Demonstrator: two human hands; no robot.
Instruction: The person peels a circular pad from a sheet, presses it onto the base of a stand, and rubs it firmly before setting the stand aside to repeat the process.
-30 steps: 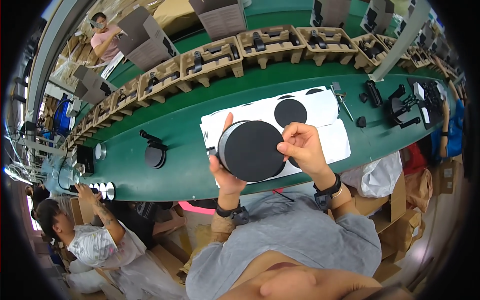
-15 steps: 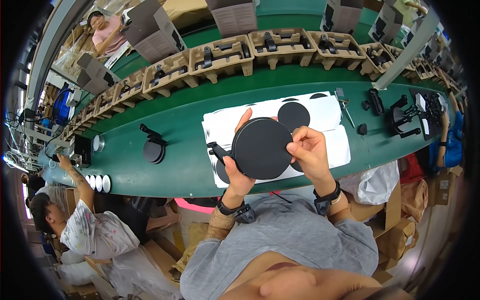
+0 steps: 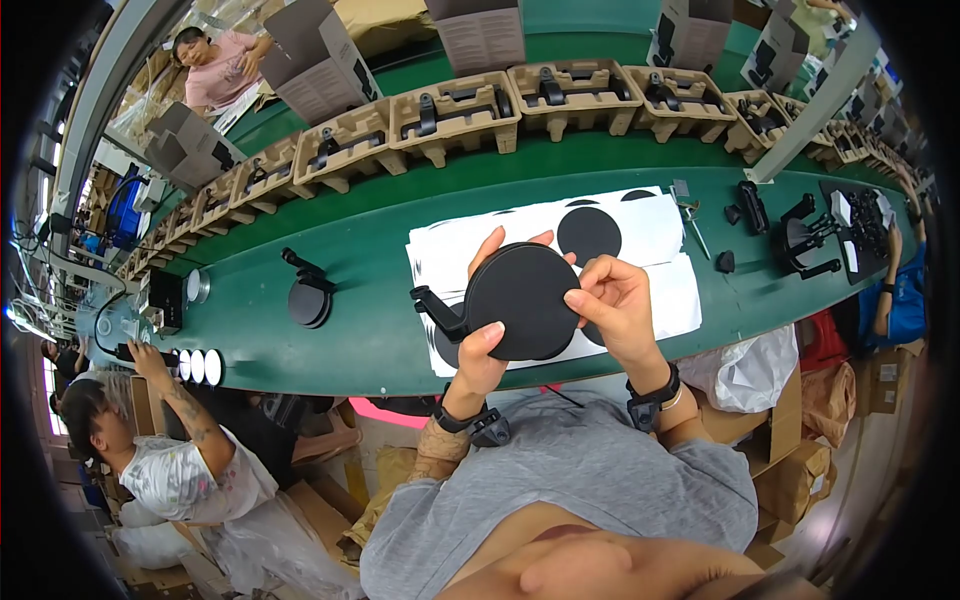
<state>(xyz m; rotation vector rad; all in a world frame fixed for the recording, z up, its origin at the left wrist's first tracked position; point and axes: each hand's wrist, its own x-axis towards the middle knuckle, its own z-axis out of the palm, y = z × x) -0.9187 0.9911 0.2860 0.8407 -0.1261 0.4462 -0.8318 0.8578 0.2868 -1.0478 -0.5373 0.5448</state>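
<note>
A round black base [image 3: 522, 302] with a short bent arm [image 3: 438, 310] on its left side is held up over the bench, its flat face toward me. Around its left side my left hand [image 3: 484, 350] is wrapped, thumb on the near rim and fingers behind. My right hand [image 3: 613, 305] pinches the right edge of the disc between thumb and forefinger. Beneath lie white sheets [image 3: 665, 225] bearing round black pads [image 3: 590, 233], some hidden by my hands. Another black base with an arm [image 3: 310, 303] stands on the bench to the left.
Cardboard-pulp trays [image 3: 455, 125] with black parts line the raised far side. Loose black parts [image 3: 752, 205] and a thin metal tool [image 3: 697, 230] lie right, near a grey post [image 3: 815, 100]. Co-workers sit left [image 3: 195, 470], far left and right. White discs [image 3: 205, 367] stand left.
The base has shifted slightly down and turned a little in my hands; my left thumb now rests further onto its face. The far trays have slid slightly right. The left co-worker's arm has moved.
</note>
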